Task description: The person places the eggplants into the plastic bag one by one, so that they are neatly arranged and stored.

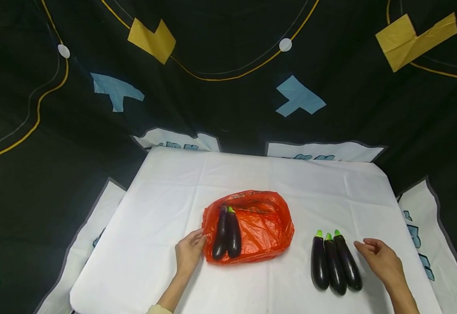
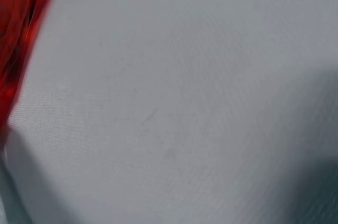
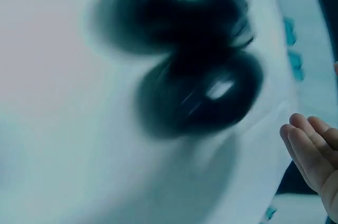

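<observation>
At the left, the left hand (image 1: pixel 190 253) meets the near-left rim of a red plastic bag (image 1: pixel 265 235); its grip pinches the edge, though the left wrist view shows only a strip of bag. Inside the open bag, toward its left side, two dark eggplants (image 1: pixel 221 235) lie side by side, touching. Further right, apart from the bag, three more eggplants (image 1: pixel 335 266) lie in a touching row on the white surface (image 1: pixel 165 196), green stem ends pointing away from the person. Just beside the rightmost, the right hand (image 1: pixel 385 262) has its grip released, fingers loosely bent, holding nothing.
</observation>
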Demonstrator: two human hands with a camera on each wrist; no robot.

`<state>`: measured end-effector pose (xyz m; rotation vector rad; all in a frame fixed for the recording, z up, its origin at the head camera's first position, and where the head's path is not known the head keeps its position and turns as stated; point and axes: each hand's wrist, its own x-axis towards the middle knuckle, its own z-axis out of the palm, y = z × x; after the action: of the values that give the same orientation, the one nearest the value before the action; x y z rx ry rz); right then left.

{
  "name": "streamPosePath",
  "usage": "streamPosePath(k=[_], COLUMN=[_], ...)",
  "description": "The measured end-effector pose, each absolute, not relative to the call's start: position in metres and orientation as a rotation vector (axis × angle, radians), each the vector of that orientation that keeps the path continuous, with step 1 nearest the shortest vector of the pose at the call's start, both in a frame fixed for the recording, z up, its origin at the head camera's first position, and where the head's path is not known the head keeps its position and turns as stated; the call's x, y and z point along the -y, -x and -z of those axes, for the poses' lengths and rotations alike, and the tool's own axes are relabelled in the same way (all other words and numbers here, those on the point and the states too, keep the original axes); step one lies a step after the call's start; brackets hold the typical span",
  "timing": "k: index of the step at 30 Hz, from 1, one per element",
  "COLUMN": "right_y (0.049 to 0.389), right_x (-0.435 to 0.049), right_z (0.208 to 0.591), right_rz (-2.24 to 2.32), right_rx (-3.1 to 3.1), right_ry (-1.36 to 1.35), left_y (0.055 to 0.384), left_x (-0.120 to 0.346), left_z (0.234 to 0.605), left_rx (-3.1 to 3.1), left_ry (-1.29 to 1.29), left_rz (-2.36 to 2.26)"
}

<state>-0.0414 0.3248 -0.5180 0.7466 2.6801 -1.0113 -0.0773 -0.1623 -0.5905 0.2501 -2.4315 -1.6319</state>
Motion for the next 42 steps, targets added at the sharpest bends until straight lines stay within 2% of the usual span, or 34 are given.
streamPosePath(k=[12, 42], right_y=[0.025, 0.025], right_x=[-0.329, -0.323], right_z=[0.549, 0.549], right_rz=[0.879, 1.016], right_rx=[-2.582, -2.447], right_ry=[-0.635, -0.664], left_y=[0.078, 0.077], left_x=[0.161, 0.161], left_z=[0.589, 0.589], left_rx=[2.423, 2.409], left_ry=[-0.282, -0.294], left_rz=[1.663, 1.682])
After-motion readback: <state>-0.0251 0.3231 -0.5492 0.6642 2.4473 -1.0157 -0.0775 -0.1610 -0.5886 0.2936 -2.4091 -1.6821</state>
